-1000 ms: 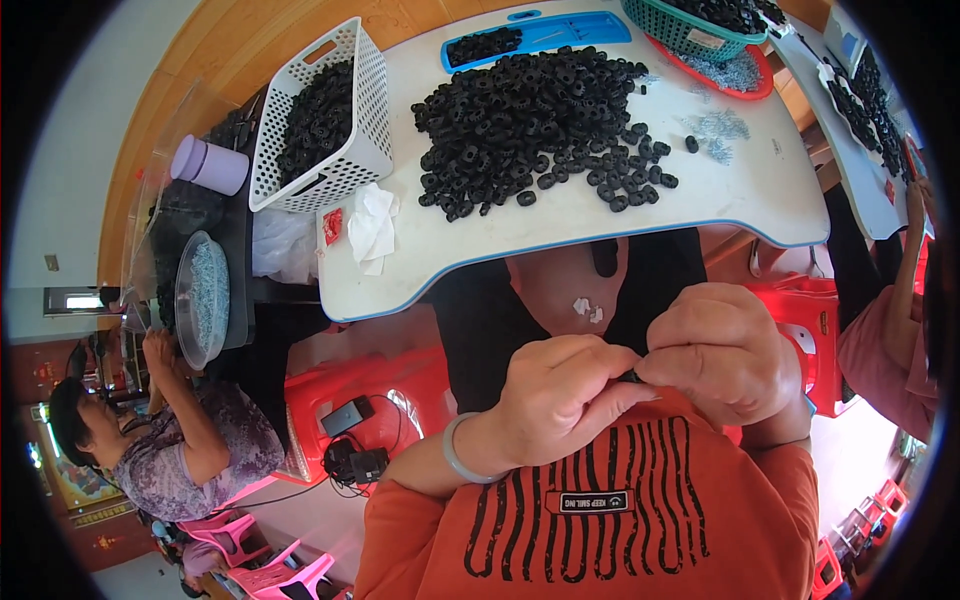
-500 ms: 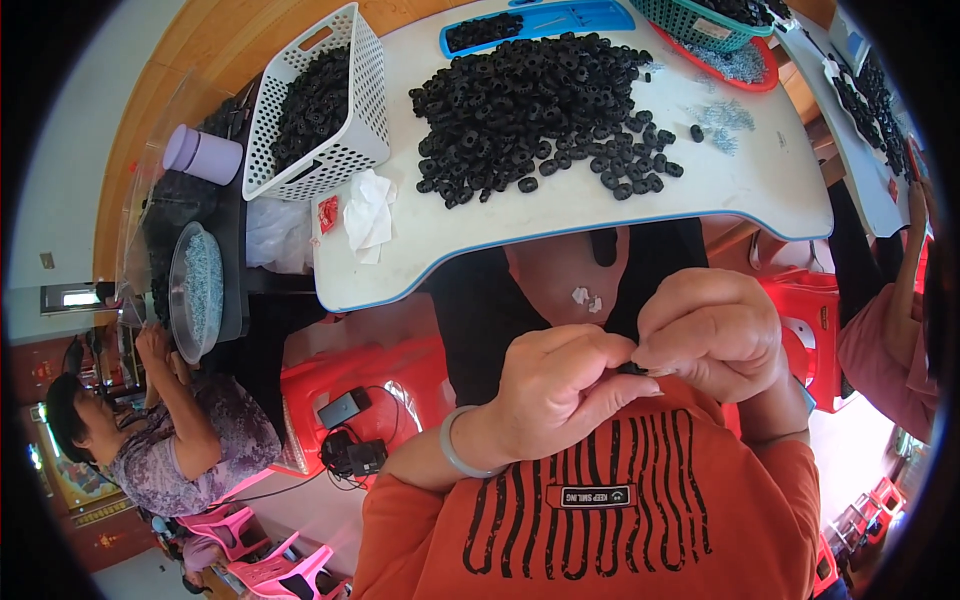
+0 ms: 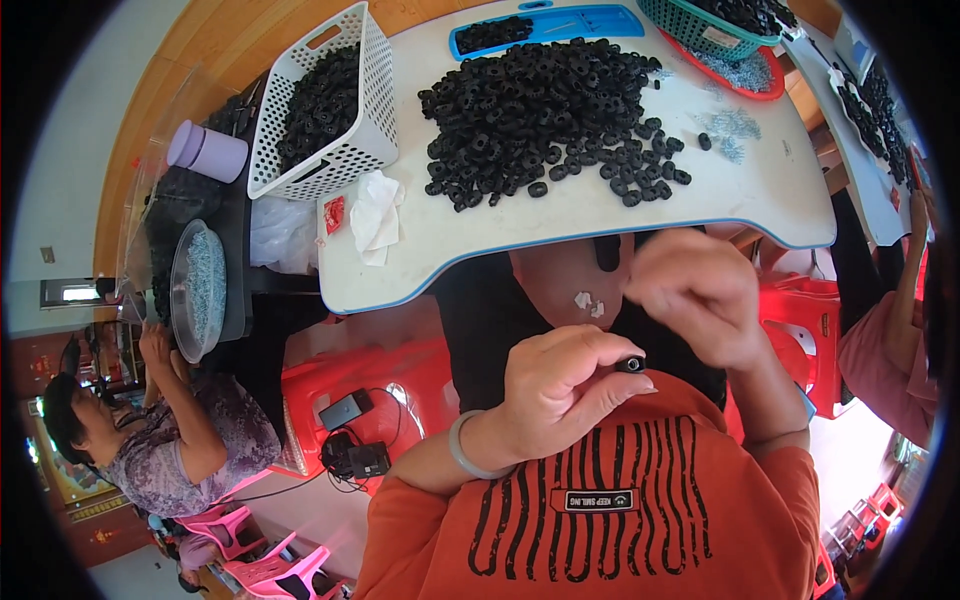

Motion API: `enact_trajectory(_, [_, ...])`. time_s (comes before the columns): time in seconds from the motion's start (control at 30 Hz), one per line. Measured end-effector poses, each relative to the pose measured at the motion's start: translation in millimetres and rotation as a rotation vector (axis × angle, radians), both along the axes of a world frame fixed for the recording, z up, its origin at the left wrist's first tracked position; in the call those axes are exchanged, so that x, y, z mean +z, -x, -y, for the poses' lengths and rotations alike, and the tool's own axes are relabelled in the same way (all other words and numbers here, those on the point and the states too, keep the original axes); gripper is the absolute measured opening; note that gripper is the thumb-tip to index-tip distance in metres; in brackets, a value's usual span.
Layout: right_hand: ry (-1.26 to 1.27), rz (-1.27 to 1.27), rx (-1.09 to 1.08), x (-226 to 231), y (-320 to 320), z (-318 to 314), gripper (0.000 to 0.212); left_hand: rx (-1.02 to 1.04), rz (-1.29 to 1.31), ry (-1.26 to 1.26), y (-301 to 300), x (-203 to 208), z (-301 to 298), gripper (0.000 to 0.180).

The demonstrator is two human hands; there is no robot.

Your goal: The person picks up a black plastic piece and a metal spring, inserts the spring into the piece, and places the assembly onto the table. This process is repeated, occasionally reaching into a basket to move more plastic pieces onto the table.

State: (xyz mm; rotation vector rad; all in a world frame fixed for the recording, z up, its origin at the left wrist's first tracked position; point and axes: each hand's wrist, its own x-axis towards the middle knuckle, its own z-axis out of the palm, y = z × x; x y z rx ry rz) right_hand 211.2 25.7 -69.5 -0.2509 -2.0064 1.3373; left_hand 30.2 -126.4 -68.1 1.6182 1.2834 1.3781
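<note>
Between the thumb and forefinger of my left hand (image 3: pixel 565 382) is a small black ring-shaped part (image 3: pixel 631 365), its round opening facing up. My right hand (image 3: pixel 700 290) hangs apart from it, over my lap near the table's front edge. Motion smears its fingers, so whether they hold anything cannot be made out. On the white table (image 3: pixel 760 195) lies a big heap of similar black parts (image 3: pixel 540 110), with several loose ones spread at its front right. Thin pale-blue bits (image 3: pixel 735 130) lie scattered to the right of the heap.
A white perforated basket (image 3: pixel 375 140) of black parts stands at the left, beside crumpled tissue (image 3: pixel 376 215) and a red wrapper (image 3: pixel 334 214). At the back are a blue tray (image 3: pixel 600 20), a green basket (image 3: pixel 690 30) and a red tray (image 3: pixel 772 85). A person (image 3: pixel 190 430) sits at the left.
My right hand has come away from my left hand and moved up toward the table. The black part, mostly hidden before, now shows in my left fingers.
</note>
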Motion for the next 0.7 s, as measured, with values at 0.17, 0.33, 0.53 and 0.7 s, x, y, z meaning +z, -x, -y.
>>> enact_trajectory(0.17, [-0.315,0.117,-0.149,-66.5,74.0,-22.4,0.019,0.013,0.045,0.005,-2.1,-0.6,3.3,0.027])
enact_trajectory(0.33, [-0.654,0.345,-0.203,-124.2,140.8,-34.6,0.025,0.037,0.068,0.000,3.5,7.9,5.5,0.024])
enact_trajectory(0.53, [-0.734,0.459,-0.211,-132.7,165.3,-35.3,0.020,0.063,0.081,0.017,9.3,6.1,10.8,0.023])
enact_trajectory(0.7, [-0.743,0.418,-0.184,-134.6,157.9,-39.4,0.016,0.060,0.117,0.032,13.9,0.7,11.2,0.025])
